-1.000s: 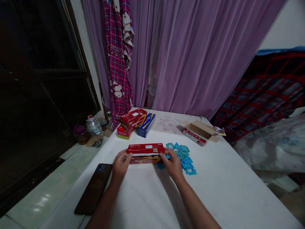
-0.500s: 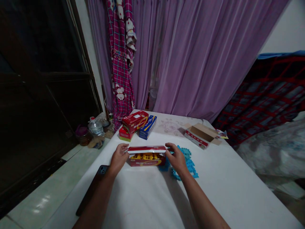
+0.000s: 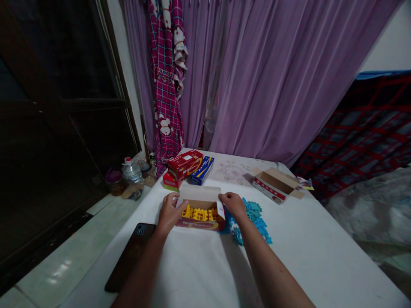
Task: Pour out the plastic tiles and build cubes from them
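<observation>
My left hand [image 3: 168, 212] at left end of open red box [image 3: 199, 224], right hand [image 3: 235, 205] at raised lid [image 3: 199, 193]. Cannot tell whether either grasps.

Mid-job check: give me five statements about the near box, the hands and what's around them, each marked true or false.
1. The near box holds yellow pieces. True.
2. Its lid is shut. False: the lid is open.
3. Blue pieces lie beside the right hand. True.
4. The phone lies right of the blue pieces. False: the phone lies left of the box.
5. The left hand is at the box's left end. True.
</observation>
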A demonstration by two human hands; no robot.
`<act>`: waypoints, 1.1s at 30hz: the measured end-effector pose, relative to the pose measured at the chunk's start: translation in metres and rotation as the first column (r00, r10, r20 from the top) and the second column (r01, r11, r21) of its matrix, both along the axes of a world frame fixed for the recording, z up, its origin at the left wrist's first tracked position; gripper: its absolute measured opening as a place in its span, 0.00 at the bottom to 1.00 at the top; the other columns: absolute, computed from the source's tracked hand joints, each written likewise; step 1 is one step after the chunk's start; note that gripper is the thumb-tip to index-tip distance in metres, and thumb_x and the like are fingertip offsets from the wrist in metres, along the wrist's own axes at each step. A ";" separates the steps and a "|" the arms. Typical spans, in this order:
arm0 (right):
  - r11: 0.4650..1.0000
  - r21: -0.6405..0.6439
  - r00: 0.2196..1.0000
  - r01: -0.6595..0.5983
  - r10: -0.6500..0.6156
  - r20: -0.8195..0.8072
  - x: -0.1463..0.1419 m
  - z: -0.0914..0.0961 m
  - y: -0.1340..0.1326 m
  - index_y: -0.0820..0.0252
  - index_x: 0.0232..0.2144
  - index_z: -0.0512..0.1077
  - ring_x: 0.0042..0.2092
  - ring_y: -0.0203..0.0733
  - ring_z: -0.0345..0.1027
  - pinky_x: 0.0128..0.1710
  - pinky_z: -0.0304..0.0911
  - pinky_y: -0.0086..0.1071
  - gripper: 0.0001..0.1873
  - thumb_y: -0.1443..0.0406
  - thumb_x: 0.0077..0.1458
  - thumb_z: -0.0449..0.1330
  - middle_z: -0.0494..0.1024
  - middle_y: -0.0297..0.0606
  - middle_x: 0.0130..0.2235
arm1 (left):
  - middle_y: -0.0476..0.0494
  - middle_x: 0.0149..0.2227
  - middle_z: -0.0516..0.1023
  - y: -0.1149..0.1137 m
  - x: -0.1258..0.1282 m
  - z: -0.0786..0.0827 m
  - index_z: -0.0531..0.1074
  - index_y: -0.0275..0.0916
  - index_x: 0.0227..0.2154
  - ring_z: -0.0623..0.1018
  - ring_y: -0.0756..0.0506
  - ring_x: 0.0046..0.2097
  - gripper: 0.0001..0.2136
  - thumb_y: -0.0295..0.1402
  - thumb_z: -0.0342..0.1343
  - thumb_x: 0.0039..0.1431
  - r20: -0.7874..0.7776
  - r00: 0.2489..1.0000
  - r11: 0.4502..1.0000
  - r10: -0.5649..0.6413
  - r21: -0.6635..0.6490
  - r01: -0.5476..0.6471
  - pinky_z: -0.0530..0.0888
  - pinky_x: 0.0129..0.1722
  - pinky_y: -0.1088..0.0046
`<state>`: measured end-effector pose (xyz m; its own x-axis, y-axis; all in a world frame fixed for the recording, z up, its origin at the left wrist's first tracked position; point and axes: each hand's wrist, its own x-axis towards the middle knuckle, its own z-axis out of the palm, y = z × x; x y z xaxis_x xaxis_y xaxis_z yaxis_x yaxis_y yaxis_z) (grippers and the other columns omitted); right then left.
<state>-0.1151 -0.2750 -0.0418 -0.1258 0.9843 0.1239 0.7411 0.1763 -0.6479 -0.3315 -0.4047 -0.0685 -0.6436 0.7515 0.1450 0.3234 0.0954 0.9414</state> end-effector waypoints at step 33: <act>0.904 0.127 0.779 -0.408 0.273 0.565 0.016 0.062 -0.044 0.60 0.32 0.82 0.43 0.57 0.68 0.38 0.63 0.44 0.12 0.67 0.54 0.57 0.75 0.59 0.38 | 0.35 0.43 0.81 -0.007 -0.017 0.060 0.72 0.45 0.55 0.79 0.37 0.43 0.22 0.31 0.46 0.59 -0.607 0.606 0.779 -0.514 -0.626 0.033 0.71 0.45 0.61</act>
<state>-0.0995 -0.3185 0.0203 -0.5588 0.8148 0.1546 0.8137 0.5746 -0.0875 -0.3484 -0.4120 -0.0083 -0.2499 0.9682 -0.0088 0.9475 0.2464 0.2039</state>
